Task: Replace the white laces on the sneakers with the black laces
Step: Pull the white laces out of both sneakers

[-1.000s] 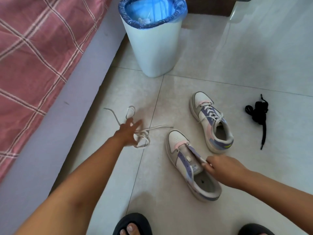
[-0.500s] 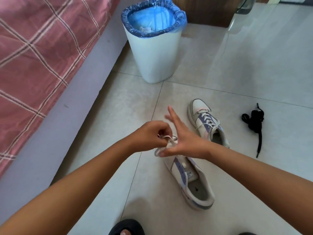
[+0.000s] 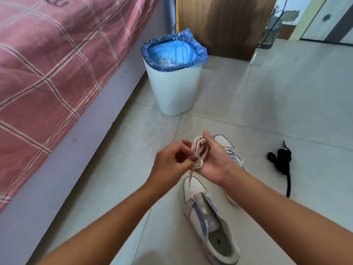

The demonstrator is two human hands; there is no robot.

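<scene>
A bed with a pink checked cover runs down the left edge of the view, above a pale tiled floor. Beside its far end stands a white bin lined with a blue bag. In the middle, two bare forearms reach forward and meet above the floor. The left hand has its fingers curled, pinching a white lace. The right hand lies palm up with fingers straight, and the lace is looped several times around those fingers, probably to bundle it neatly out of the way; one loose end hangs down toward the shoe beneath. Directly below the hands lies a sneaker with no lace in it, tongue exposed, ready for new lacing. The second sneaker sits just behind the right hand, mostly hidden, with white lacing visible on it. Further right, well apart from both shoes, the black laces lie in a loose bundle on the floor, untouched.
</scene>
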